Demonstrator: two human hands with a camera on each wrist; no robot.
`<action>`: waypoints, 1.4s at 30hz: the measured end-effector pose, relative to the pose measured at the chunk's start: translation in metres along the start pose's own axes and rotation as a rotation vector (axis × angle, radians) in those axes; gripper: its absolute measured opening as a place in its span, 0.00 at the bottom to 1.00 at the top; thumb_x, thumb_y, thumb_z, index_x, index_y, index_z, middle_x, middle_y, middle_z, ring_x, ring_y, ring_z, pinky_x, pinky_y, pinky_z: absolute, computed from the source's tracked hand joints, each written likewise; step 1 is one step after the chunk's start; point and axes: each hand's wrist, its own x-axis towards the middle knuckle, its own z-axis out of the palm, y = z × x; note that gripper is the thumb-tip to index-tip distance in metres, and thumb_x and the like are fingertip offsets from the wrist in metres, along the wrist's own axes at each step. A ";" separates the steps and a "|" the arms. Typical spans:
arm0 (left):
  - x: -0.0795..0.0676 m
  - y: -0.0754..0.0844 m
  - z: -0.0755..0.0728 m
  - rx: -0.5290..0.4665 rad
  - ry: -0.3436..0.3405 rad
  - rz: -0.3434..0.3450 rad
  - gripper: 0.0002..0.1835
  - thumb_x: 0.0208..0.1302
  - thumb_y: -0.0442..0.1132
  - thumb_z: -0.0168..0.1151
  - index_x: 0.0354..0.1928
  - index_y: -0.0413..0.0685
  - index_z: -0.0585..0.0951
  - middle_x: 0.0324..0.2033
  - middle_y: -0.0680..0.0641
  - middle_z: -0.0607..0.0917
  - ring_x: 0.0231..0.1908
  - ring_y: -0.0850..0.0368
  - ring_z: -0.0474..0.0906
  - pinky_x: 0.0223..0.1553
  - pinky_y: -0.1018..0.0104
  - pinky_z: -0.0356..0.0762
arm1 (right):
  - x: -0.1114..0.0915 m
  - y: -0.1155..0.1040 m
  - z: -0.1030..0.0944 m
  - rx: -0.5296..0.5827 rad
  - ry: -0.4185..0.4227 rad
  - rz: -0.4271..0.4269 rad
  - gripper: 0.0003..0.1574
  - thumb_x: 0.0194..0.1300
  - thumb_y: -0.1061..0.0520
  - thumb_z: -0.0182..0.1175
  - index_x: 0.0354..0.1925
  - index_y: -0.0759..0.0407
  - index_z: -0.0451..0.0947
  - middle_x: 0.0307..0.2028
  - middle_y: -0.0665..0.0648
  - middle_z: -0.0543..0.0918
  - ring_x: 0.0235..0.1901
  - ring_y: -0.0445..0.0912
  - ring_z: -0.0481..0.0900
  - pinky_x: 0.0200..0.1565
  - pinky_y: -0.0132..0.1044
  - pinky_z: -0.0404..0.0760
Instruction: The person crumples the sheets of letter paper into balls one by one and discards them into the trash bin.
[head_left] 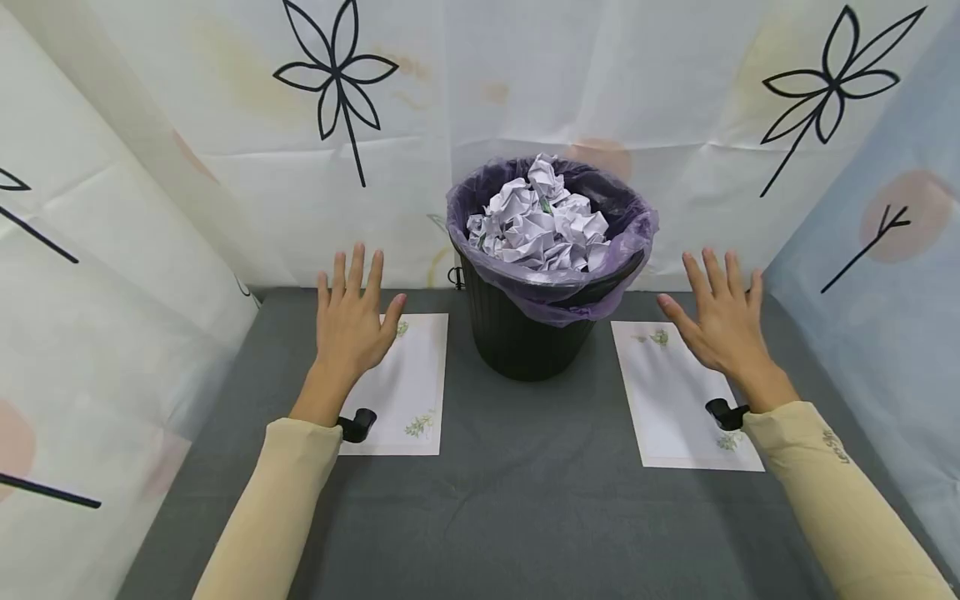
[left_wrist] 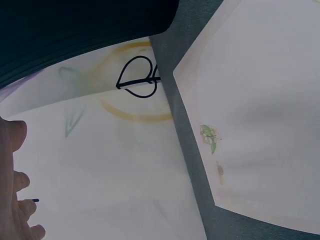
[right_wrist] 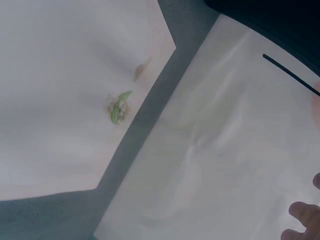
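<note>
Both hands are held over the table with fingers straight and spread, holding nothing. My left hand is above the left paper sheet, which has small green plant prints. Over the matching right paper sheet hovers my right hand. Between the hands, farther back, stands a black trash can with a purple bag liner folded over its rim. Crumpled paper balls fill it in a heap. The left wrist view catches fingertips of the left hand; the right wrist view shows fingertips of the right hand.
A dark grey cloth covers the table. White curtains with black leaf drawings hang behind it and on the left side; a bluish one hangs on the right. A black camera mount sits on the left wrist.
</note>
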 end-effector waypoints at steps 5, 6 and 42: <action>-0.009 -0.001 0.005 -0.040 0.031 0.019 0.39 0.80 0.59 0.43 0.81 0.45 0.49 0.80 0.39 0.44 0.78 0.40 0.32 0.75 0.39 0.31 | -0.016 -0.007 0.008 0.041 0.054 -0.018 0.49 0.77 0.31 0.44 0.79 0.62 0.52 0.76 0.72 0.54 0.77 0.67 0.42 0.71 0.69 0.32; -0.012 -0.002 0.006 -0.057 0.039 0.020 0.39 0.79 0.58 0.44 0.81 0.44 0.50 0.79 0.37 0.45 0.78 0.38 0.34 0.75 0.38 0.33 | -0.019 -0.009 0.010 0.051 0.073 -0.028 0.48 0.77 0.32 0.46 0.77 0.64 0.55 0.74 0.73 0.58 0.75 0.69 0.46 0.71 0.70 0.36; -0.082 -0.067 0.062 -0.594 -0.359 -0.515 0.53 0.58 0.40 0.77 0.76 0.29 0.54 0.69 0.22 0.51 0.65 0.26 0.45 0.61 0.29 0.58 | -0.081 -0.186 0.124 0.609 -0.209 -0.085 0.22 0.64 0.59 0.70 0.55 0.66 0.82 0.42 0.57 0.86 0.38 0.47 0.83 0.39 0.39 0.82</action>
